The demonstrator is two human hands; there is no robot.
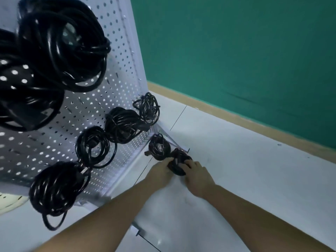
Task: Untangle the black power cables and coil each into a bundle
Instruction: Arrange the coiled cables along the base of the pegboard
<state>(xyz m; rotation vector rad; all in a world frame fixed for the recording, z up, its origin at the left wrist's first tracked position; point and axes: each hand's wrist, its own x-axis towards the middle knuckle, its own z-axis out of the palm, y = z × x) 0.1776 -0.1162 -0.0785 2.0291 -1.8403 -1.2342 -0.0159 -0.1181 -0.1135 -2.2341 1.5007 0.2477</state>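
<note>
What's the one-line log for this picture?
left hand: grips black coiled cable bundle | right hand: grips same bundle | where: white surface beside white perforated panel | on panel: other black coils

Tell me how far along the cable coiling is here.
Done: several coiled bundles hang on the pegboard, and another coil lies at its foot. In hand: the left hand and right hand grip one dark bundle on the white surface. Remaining: no loose tangle is in view; whether this bundle is finished is unclear.
</note>
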